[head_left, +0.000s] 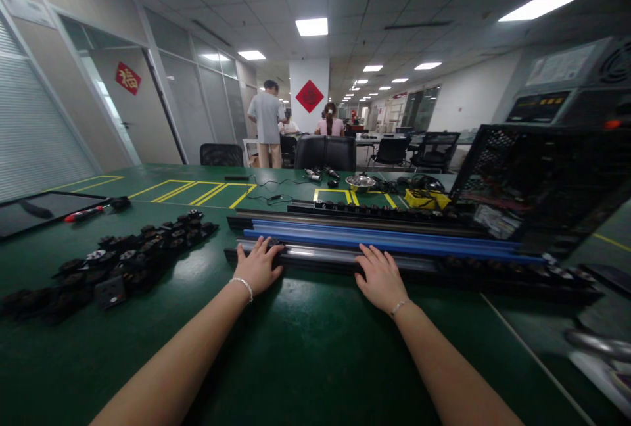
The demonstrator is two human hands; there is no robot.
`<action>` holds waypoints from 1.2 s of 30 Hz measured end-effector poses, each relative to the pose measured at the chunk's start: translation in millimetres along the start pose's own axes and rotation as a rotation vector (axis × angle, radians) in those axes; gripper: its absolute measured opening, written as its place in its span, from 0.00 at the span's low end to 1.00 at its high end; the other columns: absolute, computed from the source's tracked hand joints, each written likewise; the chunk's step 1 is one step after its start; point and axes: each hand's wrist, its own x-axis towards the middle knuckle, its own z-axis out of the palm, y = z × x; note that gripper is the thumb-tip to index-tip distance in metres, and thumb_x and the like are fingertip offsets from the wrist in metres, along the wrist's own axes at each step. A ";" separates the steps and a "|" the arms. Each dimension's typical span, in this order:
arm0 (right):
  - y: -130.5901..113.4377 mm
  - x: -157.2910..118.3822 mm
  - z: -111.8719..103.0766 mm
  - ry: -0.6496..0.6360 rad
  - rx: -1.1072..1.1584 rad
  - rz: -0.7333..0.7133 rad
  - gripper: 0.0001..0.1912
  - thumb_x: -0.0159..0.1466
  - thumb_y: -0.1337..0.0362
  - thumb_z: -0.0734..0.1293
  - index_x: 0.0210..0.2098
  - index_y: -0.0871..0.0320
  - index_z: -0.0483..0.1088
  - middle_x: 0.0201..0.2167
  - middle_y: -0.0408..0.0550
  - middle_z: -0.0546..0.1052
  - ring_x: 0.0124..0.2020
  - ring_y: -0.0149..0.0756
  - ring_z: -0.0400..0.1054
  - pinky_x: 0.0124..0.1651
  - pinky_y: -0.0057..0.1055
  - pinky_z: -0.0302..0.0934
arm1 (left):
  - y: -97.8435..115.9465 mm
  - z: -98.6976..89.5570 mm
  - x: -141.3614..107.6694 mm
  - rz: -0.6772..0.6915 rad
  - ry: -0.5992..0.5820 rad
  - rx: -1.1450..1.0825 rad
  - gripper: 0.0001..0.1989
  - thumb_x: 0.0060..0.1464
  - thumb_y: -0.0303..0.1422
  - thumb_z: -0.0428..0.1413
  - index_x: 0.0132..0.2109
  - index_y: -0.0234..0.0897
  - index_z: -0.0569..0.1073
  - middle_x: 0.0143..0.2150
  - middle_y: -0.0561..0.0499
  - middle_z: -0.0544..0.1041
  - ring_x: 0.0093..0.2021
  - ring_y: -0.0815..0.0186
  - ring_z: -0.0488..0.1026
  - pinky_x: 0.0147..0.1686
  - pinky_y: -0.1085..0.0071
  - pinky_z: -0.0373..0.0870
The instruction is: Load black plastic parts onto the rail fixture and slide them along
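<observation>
A long black rail [320, 256] with a shiny channel lies crosswise on the green table [305, 347]. My left hand [257, 267] rests on its left end with fingers spread. Beside those fingertips a small black piece [277, 242] partly shows; whether I touch it, I cannot tell. My right hand [383, 276] lies farther along the same rail, fingers apart and flat on its near edge. Several black socket-like modules [493, 265] sit along the rail's right part. Directly behind runs a blue rail [374, 238], with a dark rail [345, 221] beyond it.
Loose black modules [142, 248] are heaped at the left, near a red-handled screwdriver [85, 213] and a dark flat panel [44, 212]. Toward the back are a metal bowl [360, 183], a yellow basket [424, 199] and cables. An open computer case [547, 183] stands right. People are in the background.
</observation>
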 end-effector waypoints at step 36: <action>6.6 1.3 7.5 0.067 0.004 -0.046 0.09 0.58 0.65 0.60 0.39 0.54 0.68 0.58 0.47 0.62 0.59 0.41 0.50 0.59 0.45 0.40 | -52.6 10.3 4.9 -0.028 -0.003 0.006 0.26 0.51 0.45 0.46 0.58 0.51 0.58 0.64 0.47 0.54 0.64 0.53 0.45 0.55 0.44 0.48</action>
